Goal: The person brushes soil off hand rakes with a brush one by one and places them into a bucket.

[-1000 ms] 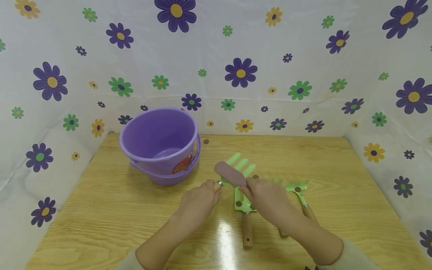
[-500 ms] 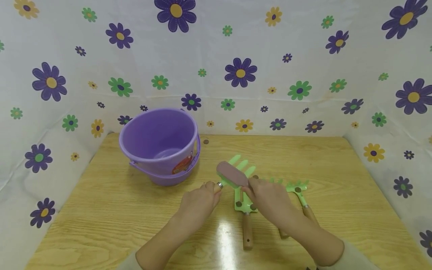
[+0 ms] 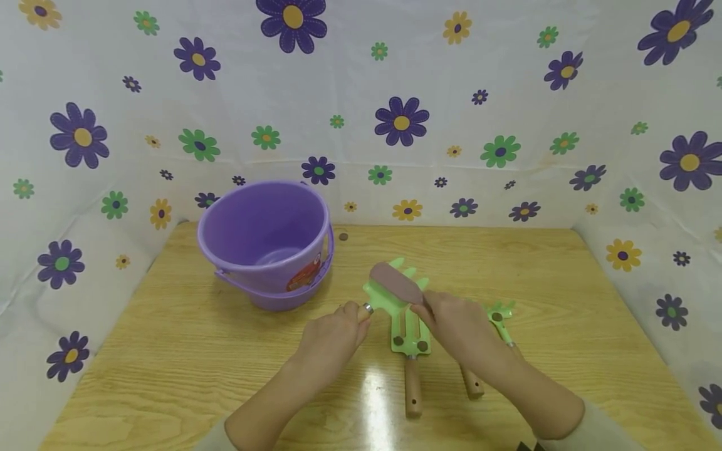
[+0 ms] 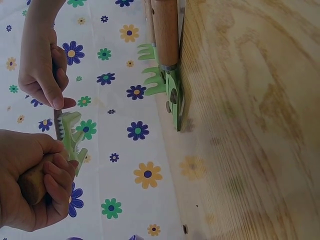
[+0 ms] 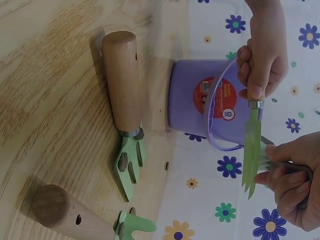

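Note:
My left hand point(image 3: 333, 341) grips the wooden handle of a green garden hand fork point(image 3: 379, 299), its prongs pointing away and to the right. A mauve-brown brush point(image 3: 397, 282) is in my right hand point(image 3: 461, 329), held by its handle. In the left wrist view, the brush's short bristles point(image 4: 61, 127) face the green metal of the fork, right at its surface. The right wrist view shows the fork point(image 5: 251, 155) edge-on, raised off the table, with the brush against its far side, partly hidden by the fork.
A purple bucket point(image 3: 276, 282) with its handle down stands at the back left. Below the hands lies another green fork point(image 3: 411, 344) bearing brown spots. Farther right are a wooden-handled tool point(image 3: 472, 382), partly covered by the right arm, and a small green rake point(image 3: 501, 313).
The brush and right hand have shifted a little to the right along the fork, baring more of its green base. The left hand holds the fork nearly still.

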The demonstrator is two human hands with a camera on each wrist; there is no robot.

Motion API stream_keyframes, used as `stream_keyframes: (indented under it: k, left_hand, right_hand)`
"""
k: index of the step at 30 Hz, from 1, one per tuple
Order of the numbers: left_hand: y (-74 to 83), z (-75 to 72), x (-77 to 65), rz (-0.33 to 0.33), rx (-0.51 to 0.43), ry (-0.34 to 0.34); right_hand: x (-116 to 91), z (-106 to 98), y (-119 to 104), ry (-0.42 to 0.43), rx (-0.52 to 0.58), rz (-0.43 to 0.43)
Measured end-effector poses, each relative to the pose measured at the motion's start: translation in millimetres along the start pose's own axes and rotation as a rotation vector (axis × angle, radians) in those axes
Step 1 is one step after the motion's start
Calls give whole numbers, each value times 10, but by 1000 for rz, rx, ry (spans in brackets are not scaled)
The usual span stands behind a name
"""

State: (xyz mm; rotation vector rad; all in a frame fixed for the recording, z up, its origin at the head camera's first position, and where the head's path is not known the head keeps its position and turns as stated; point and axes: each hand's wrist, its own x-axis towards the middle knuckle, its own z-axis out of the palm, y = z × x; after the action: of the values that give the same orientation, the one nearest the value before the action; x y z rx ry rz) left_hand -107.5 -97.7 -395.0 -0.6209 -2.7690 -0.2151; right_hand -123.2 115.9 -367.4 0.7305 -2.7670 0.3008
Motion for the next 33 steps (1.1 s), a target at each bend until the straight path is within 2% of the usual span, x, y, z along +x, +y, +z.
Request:
stream_keyframes:
  k: [11,20,29,33]
  left_hand:
    - [-19,3,-23,-26,-31,-10]
    - [-22,-13,-35,-14,-4,-4]
    - [-38,-34,-34,-26,-45,-10]
    - [-40,-32,-49,-21,-43,3]
  right_hand:
    - [45,17,86,8,27,36]
    - [73,37,160,12,0,74]
    - [94,14,243,8,48,79]
    - [89,42,269,-27,89,131]
